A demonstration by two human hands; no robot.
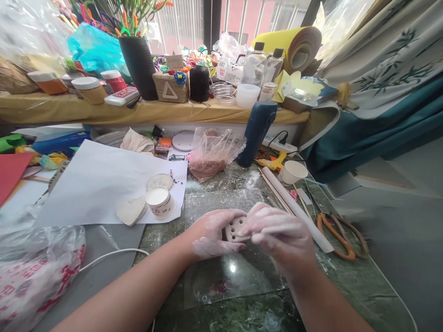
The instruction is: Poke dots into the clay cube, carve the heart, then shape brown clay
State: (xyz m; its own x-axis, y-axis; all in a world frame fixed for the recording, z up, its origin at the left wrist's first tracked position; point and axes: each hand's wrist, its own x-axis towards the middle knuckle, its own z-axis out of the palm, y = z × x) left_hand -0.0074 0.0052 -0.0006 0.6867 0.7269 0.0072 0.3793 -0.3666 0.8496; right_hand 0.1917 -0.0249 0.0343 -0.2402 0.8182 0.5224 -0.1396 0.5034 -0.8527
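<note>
Both my hands are dusted white and meet over a clear plastic sheet point(221, 276) on the green marble table. My left hand point(211, 233) cups a small pale clay piece point(234, 228) with several round holes in it. My right hand point(277, 230) is curled over the piece's right side, fingers pinched against it; whether a tool is in those fingers is hidden.
Left of the hands, a white paper sheet point(104, 184) carries a small cup point(158, 201), a lid point(159, 181) and a white heart shape point(131, 210). Behind: a plastic bag of pink material point(211, 154), dark blue bottle point(256, 133), paper cup point(293, 171). Right: white rod point(294, 207), orange-handled scissors point(341, 235).
</note>
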